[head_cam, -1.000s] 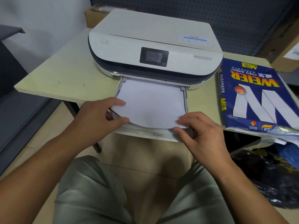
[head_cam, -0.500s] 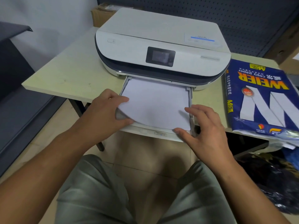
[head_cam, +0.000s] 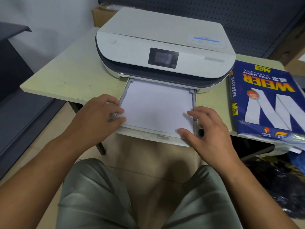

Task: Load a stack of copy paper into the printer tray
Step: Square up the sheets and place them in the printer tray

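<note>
Squaring the paper stack in the tray at the desk's front edge, left hand and right hand open, fingertips pressing its near corners. Next I'd slide the tray into the printer.

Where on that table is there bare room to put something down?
The widest bare patch of table lies left of the printer. Only a thin strip separates the printer from the copy paper pack. The front is crowded: tray, paper stack, left hand, right hand.
</note>
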A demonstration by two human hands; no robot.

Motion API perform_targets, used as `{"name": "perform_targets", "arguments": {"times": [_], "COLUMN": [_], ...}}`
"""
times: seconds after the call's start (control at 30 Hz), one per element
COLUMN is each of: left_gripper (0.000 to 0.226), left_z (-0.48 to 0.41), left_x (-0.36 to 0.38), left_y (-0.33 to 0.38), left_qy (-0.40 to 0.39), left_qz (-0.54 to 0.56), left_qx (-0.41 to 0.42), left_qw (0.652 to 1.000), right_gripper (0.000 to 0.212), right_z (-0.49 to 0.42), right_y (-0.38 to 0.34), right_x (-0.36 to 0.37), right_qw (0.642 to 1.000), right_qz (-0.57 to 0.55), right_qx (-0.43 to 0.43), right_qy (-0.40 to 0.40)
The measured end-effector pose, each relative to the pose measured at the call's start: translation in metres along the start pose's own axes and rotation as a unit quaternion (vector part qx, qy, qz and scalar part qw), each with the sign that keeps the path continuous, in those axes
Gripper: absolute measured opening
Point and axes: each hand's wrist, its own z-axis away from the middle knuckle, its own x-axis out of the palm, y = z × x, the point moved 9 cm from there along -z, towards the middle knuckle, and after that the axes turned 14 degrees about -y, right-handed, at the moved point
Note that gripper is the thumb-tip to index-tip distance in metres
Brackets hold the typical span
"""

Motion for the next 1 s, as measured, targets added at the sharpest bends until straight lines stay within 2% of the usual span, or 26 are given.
{"name": "perform_targets", "arguments": {"times": [0.17, 0.33, 0.5, 0.7, 1.0], "left_gripper": [0.029, 0.048, 0.049, 0.064, 0.055], "left_z": [-0.002, -0.016, -0.035, -0.041, -0.039], "left_x": [-0.001, -0.009, 0.001, 0.006, 0.008], "left_y": [-0.002, 0.004, 0.001, -0.008, -0.009], "left_qy": [0.007, 0.029, 0.013, 0.021, 0.016], "left_qz": [0.023, 0.057, 0.083, 0.106, 0.096], "left_qx": [-0.005, -0.015, -0.04, -0.042, -0.051], "left_qw": [1.0, 0.998, 0.996, 0.993, 0.994], "right_gripper": [0.054, 0.037, 0.043, 0.048, 0.04], "right_z": [-0.006, -0.016, -0.029, -0.027, -0.027], "right_y": [0.001, 0.005, 0.012, 0.009, 0.012], "right_x": [0.002, 0.002, 0.003, 0.0, 0.001], "right_qw": [1.0, 0.999, 0.998, 0.999, 0.999], "right_qz": [0.018, 0.03, 0.044, 0.017, 0.001], "right_qx": [0.014, 0.018, 0.045, 0.045, 0.038], "right_qy": [-0.005, 0.006, -0.005, 0.006, 0.01]}}
